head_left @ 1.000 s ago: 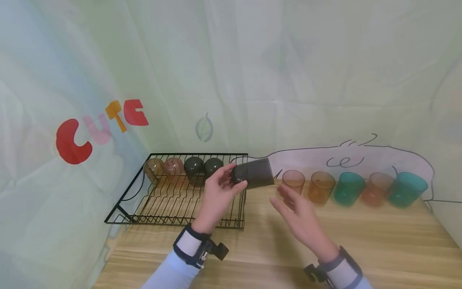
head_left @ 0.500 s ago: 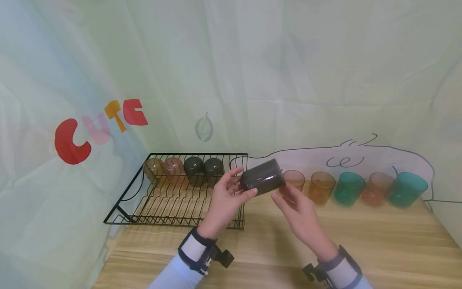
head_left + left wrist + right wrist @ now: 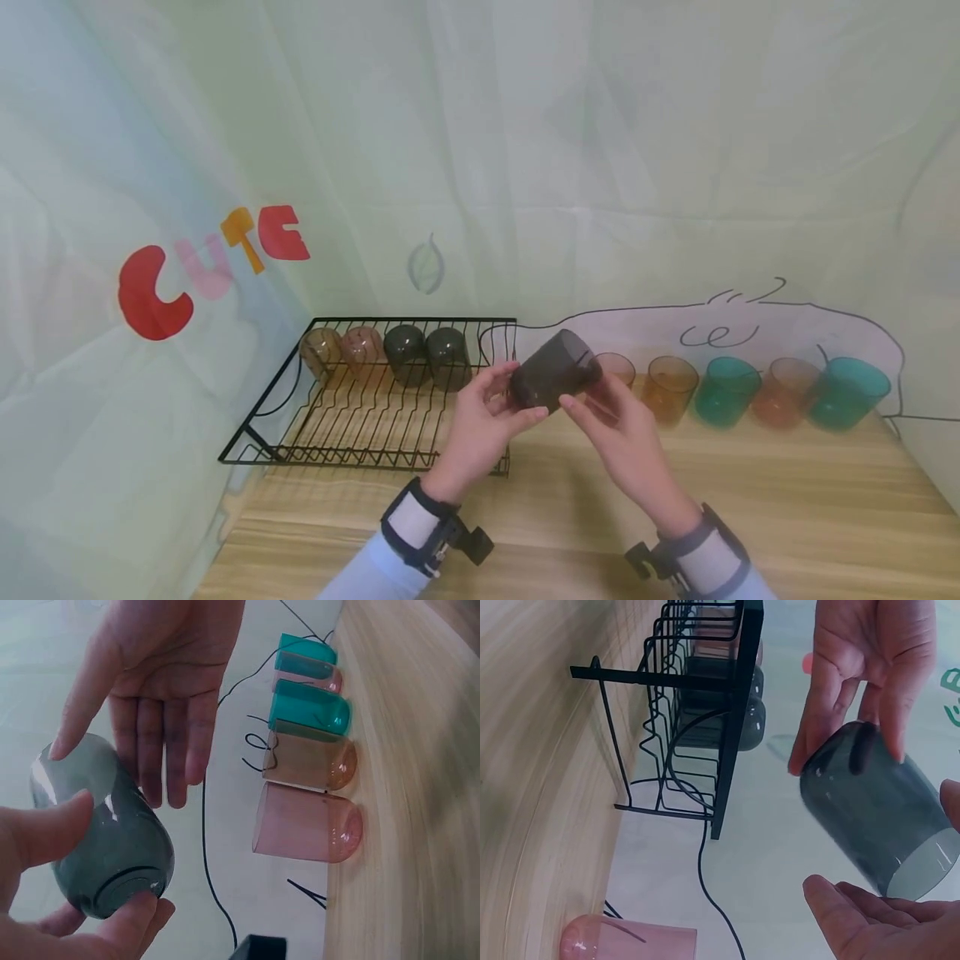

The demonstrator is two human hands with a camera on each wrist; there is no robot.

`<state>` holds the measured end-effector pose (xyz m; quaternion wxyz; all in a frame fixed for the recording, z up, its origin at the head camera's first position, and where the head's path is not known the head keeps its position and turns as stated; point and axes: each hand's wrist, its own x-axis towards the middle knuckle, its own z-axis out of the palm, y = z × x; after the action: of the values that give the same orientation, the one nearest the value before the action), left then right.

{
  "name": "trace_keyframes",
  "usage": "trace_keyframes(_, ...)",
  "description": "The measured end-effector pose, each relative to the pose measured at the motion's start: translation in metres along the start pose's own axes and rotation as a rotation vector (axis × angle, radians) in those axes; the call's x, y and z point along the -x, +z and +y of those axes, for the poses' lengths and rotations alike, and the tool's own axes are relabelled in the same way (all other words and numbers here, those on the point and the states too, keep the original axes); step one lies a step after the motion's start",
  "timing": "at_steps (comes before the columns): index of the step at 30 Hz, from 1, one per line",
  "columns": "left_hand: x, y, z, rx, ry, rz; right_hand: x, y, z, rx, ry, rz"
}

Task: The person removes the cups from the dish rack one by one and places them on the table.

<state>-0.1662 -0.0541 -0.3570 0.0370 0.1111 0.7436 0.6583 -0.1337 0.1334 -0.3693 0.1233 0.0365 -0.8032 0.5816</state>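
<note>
Nearest, pale blue sleeves (image 3: 375,575) with dark wrist straps (image 3: 415,518), each carrying a small black camera; the surface (image 3: 570,533) below is pale wood-grain; both hands are raised above it, close together. Left hand (image 3: 480,421) grasps a dark cup (image 3: 551,375) near its closed end, thumb on one side and fingers on the other; the cup is smoky, see-through, held tilted in the air, its base toward the left hand and its open end pointing up and to the right. Right hand (image 3: 630,433) is at the open end, fingers mostly straight, the cup's rim between thumb and fingers; whether it bears any weight, cannot tell.

Beyond the left hand, a black wire rack (image 3: 412,319) rests on the surface; along its back, left to right, a brown cup (image 3: 321,350), a rose cup (image 3: 363,354) and two smoky cups (image 3: 407,354), all upside down. Beyond the right hand, a row of upright cups: a pink cup (image 3: 617,367), partly hidden by the hand; an orange cup (image 3: 671,392); a teal cup (image 3: 726,396); a reddish cup (image 3: 786,396); a second teal one at the far right.

Farthest, a pale green cloth (image 3: 525,167) with coloured letters (image 3: 283,233) reading "CUTE".
</note>
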Motion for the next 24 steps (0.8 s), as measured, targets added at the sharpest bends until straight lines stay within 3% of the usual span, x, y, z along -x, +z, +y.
trace_keyframes(13,0.0,0.016,-0.016,0.07,0.02,-0.044,-0.003,0.009,-0.001,-0.058,-0.026,0.02)
trace_keyframes(24,-0.001,0.028,-0.022,0.046,-0.041,-0.058,-0.007,0.012,0.004,-0.002,-0.113,0.045)
